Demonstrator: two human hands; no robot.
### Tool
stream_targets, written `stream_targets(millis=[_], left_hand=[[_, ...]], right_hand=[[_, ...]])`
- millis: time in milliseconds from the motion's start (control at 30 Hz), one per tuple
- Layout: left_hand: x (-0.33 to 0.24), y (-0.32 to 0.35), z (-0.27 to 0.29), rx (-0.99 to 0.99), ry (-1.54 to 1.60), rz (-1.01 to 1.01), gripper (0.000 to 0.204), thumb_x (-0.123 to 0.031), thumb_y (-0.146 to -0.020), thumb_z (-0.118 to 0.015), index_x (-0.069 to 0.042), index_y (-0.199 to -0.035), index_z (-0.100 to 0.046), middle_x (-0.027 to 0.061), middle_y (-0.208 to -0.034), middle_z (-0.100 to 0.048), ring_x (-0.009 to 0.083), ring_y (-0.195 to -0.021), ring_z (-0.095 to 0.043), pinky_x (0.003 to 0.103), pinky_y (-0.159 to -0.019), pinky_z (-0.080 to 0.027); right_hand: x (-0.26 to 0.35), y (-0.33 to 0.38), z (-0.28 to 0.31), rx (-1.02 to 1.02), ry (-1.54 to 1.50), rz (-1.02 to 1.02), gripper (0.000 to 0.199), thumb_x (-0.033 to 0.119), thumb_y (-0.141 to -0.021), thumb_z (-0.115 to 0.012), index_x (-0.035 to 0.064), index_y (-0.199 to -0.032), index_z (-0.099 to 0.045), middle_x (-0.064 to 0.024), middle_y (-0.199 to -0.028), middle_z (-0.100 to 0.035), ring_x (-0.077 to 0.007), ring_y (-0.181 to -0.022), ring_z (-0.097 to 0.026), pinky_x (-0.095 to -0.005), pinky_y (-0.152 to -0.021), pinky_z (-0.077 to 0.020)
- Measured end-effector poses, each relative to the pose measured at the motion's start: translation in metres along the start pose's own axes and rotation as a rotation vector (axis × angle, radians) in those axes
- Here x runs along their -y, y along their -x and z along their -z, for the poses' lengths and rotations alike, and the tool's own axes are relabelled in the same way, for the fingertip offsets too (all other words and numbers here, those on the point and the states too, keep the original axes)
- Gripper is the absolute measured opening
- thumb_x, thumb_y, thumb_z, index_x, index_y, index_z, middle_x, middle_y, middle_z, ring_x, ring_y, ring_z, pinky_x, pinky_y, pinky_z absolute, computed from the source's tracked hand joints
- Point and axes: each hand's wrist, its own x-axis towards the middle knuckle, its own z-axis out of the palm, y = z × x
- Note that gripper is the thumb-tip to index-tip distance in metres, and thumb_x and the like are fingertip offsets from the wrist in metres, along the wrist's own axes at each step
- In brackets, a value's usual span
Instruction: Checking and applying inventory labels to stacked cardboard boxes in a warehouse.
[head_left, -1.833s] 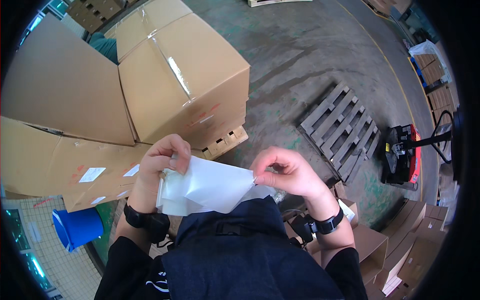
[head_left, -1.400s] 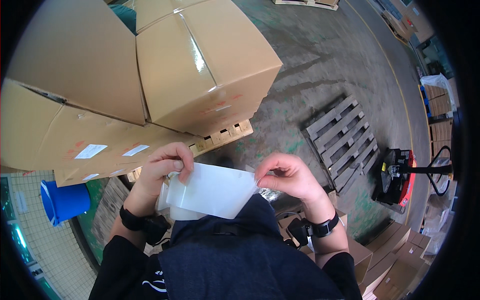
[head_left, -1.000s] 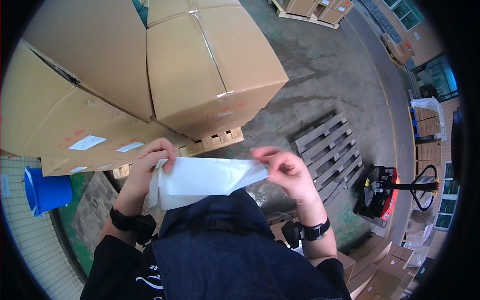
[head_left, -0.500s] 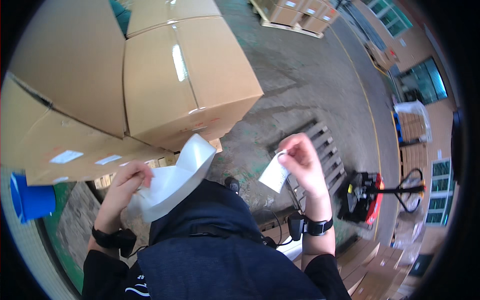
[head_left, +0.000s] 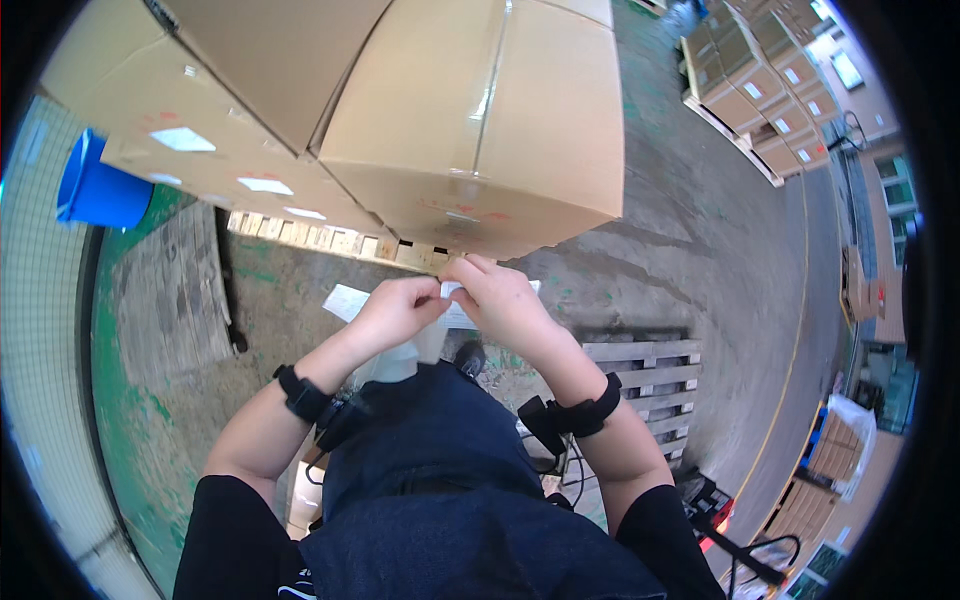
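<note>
In front of my waist, both hands meet at a small white label [head_left: 458,318]. My right hand [head_left: 500,302] is closed, with thumb and fingers pinching the label near its upper edge. My left hand [head_left: 398,312] is closed too, its fingertips almost touching the right ones. A white, glossy paper strip [head_left: 392,366] hangs beneath the left hand, and one pale end sticks out past its knuckles. Exactly where the label and the strip meet is hidden by my fingers. Black bands with small boxes are strapped round both wrists.
Large taped cartons [head_left: 540,130] stand on a wooden pallet [head_left: 300,238] just ahead. To the left are a blue bucket [head_left: 110,190] and a weathered wooden board [head_left: 175,295]. A grey pallet [head_left: 650,385] and a pallet jack [head_left: 710,505] lie right; more stacked cartons [head_left: 765,85] stand far right.
My hands, apart before, have come together in the middle. The label in my right hand has moved left to meet my left hand and its strip. The view has turned right.
</note>
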Motion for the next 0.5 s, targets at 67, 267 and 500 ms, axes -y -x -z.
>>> stream_targets(millis=[67, 267, 500], left_hand=[[0.018, -0.013, -0.002, -0.048, 0.004, 0.068, 0.022, -0.028, -0.078, -0.061, -0.006, -0.085, -0.063, 0.0087, -0.06, -0.055, 0.0172, -0.054, -0.052, 0.031, -0.052, -0.042], [0.058, -0.054, 0.002, -0.182, 0.029, 0.166, 0.034, -0.033, -0.085, -0.053, 0.0, -0.084, -0.063, 0.0146, -0.07, -0.062, 0.0213, -0.065, -0.06, 0.032, -0.061, -0.046], [0.084, -0.109, 0.001, -0.303, -0.115, 0.106, 0.037, -0.038, -0.086, -0.047, -0.005, -0.079, -0.064, 0.0187, -0.067, -0.059, 0.0339, -0.067, -0.059, 0.039, -0.061, -0.046]], right_hand=[[-0.014, -0.006, -0.007, -0.048, -0.044, -0.005, 0.034, 0.007, -0.072, -0.059, 0.0124, -0.104, -0.05, -0.01, -0.096, -0.057, -0.0312, -0.082, -0.058, -0.0381, -0.068, -0.0477], [-0.122, 0.016, -0.059, -0.113, -0.554, -0.673, 0.024, 0.009, -0.074, -0.066, 0.0067, -0.095, -0.054, -0.0061, -0.079, -0.06, -0.0147, -0.072, -0.057, -0.0273, -0.06, -0.0444], [-0.151, -0.006, -0.099, -0.537, -1.146, -0.911, 0.01, 0.016, -0.079, -0.065, 0.0164, -0.078, -0.055, 0.0075, -0.078, -0.056, -0.0043, -0.074, -0.049, -0.0227, -0.066, -0.0384]])
